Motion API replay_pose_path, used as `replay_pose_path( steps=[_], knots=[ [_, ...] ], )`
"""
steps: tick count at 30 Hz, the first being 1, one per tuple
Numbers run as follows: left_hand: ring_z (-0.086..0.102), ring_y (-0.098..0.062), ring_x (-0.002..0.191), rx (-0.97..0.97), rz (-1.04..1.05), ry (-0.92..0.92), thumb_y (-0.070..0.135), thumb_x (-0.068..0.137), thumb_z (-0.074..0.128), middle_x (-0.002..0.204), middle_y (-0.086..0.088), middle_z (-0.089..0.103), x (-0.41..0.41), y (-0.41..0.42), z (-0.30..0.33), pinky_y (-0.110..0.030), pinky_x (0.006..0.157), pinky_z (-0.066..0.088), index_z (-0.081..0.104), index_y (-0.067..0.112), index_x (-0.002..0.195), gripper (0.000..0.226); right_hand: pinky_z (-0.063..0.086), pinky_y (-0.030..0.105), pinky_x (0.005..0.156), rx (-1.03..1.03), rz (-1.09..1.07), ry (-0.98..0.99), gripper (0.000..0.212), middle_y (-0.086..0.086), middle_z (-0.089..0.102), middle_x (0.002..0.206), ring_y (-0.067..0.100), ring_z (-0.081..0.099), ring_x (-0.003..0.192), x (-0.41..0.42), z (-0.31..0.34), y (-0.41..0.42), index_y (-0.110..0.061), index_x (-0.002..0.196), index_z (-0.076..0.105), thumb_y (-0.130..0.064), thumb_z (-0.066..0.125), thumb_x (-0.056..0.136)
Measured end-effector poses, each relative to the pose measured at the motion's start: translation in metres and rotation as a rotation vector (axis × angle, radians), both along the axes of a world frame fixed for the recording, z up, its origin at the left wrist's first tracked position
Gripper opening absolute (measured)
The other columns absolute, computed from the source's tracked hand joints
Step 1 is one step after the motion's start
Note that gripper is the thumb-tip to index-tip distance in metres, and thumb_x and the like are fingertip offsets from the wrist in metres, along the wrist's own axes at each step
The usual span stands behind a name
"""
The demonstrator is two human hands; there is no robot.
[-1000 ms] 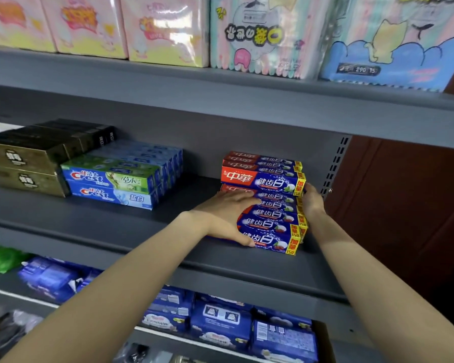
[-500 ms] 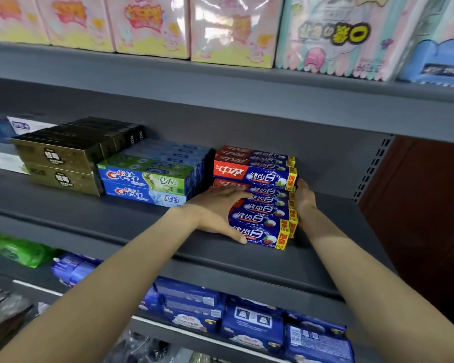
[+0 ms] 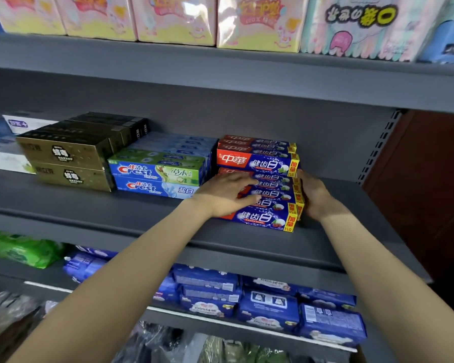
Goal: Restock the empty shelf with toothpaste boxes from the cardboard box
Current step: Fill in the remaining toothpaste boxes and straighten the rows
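Red-and-blue toothpaste boxes (image 3: 262, 218) lie in a front row on the grey shelf (image 3: 142, 221), with a second stack of the same boxes (image 3: 257, 163) piled behind and above them. My left hand (image 3: 226, 195) rests flat on the left part of the front row, fingers spread over the box tops. My right hand (image 3: 315, 197) presses against the yellow right ends of the boxes. The cardboard box is not in view.
Blue and green Crest boxes (image 3: 155, 179) stand directly left of the red stack, and gold-black boxes (image 3: 68, 158) sit further left. Bare shelf extends to the right up to the slotted upright (image 3: 378, 145). Tissue packs fill the shelf above, blue packs (image 3: 268, 307) the one below.
Both hands have slid the red-and-blue stack to the left, closing the gap to the Crest boxes. The hands keep the same places on the stack.
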State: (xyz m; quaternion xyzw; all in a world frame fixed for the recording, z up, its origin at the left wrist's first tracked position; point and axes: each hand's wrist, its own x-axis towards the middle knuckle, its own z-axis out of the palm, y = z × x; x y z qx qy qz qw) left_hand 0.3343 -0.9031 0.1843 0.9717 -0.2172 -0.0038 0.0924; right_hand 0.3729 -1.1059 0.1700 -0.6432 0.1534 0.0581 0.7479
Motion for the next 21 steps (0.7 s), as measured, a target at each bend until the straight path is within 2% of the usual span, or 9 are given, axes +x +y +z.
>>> replay_pose_path(
  steps=[2, 4, 7, 11, 14, 18, 21],
  knots=[
    [0.032, -0.02, 0.138, -0.006, 0.022, -0.075, 0.06, 0.093, 0.033, 0.153, 0.006, 0.028, 0.0, 0.0, -0.003, -0.039, 0.112, 0.025, 0.035, 0.033, 0.143, 0.056, 0.052, 0.049, 0.089, -0.001, 0.048, -0.036, 0.028, 0.015, 0.068, 0.108, 0.031, 0.067, 0.096, -0.01, -0.007, 0.001, -0.013, 0.109, 0.06, -0.035, 0.045, 0.098],
    [0.036, -0.019, 0.136, 0.019, 0.079, -0.175, 0.063, 0.091, 0.032, 0.15, 0.007, 0.035, -0.004, -0.002, -0.007, -0.041, 0.114, 0.022, 0.04, 0.034, 0.14, 0.057, 0.054, 0.044, 0.082, -0.011, 0.023, -0.095, 0.024, 0.011, 0.069, 0.098, 0.028, 0.067, 0.085, -0.018, -0.01, 0.006, -0.013, 0.098, 0.061, -0.03, 0.044, 0.099],
    [0.03, -0.019, 0.14, 0.036, 0.154, -0.201, 0.066, 0.091, 0.026, 0.151, 0.006, 0.033, -0.013, -0.005, -0.013, -0.041, 0.118, 0.011, 0.035, 0.035, 0.142, 0.061, 0.056, 0.04, 0.075, -0.027, -0.027, -0.13, 0.028, 0.011, 0.07, 0.099, 0.027, 0.068, 0.082, -0.017, -0.015, 0.012, -0.01, 0.107, 0.062, -0.027, 0.04, 0.1],
    [0.026, -0.023, 0.141, 0.003, 0.139, -0.125, 0.062, 0.093, 0.025, 0.154, 0.002, 0.027, -0.017, -0.001, -0.009, -0.038, 0.115, 0.02, 0.029, 0.029, 0.146, 0.062, 0.057, 0.036, 0.065, -0.048, -0.031, -0.118, 0.029, 0.008, 0.069, 0.087, 0.024, 0.068, 0.073, -0.012, -0.016, 0.017, -0.015, 0.096, 0.061, -0.028, 0.036, 0.102],
    [0.026, -0.024, 0.141, 0.001, 0.131, -0.096, 0.062, 0.094, 0.025, 0.154, 0.0, 0.025, -0.016, 0.004, -0.007, -0.04, 0.113, 0.025, 0.028, 0.028, 0.146, 0.063, 0.056, 0.039, 0.069, -0.032, -0.03, -0.104, 0.028, 0.007, 0.07, 0.082, 0.024, 0.068, 0.07, -0.012, -0.014, 0.022, -0.015, 0.091, 0.062, -0.027, 0.039, 0.101],
    [0.028, -0.024, 0.14, -0.012, 0.134, -0.104, 0.06, 0.094, 0.026, 0.153, -0.001, 0.027, -0.016, 0.011, -0.008, -0.039, 0.112, 0.028, 0.03, 0.027, 0.145, 0.061, 0.056, 0.039, 0.07, -0.031, -0.045, -0.088, 0.029, 0.008, 0.069, 0.086, 0.024, 0.068, 0.072, -0.013, -0.015, 0.028, -0.012, 0.101, 0.061, -0.027, 0.037, 0.101],
    [0.032, -0.024, 0.137, -0.016, 0.138, -0.134, 0.059, 0.095, 0.027, 0.151, -0.001, 0.031, -0.015, 0.016, -0.009, -0.038, 0.111, 0.03, 0.033, 0.026, 0.143, 0.059, 0.056, 0.038, 0.069, -0.028, -0.043, -0.082, 0.029, 0.007, 0.068, 0.084, 0.023, 0.066, 0.072, -0.016, -0.012, 0.034, -0.014, 0.095, 0.059, -0.029, 0.035, 0.102]
  ],
)
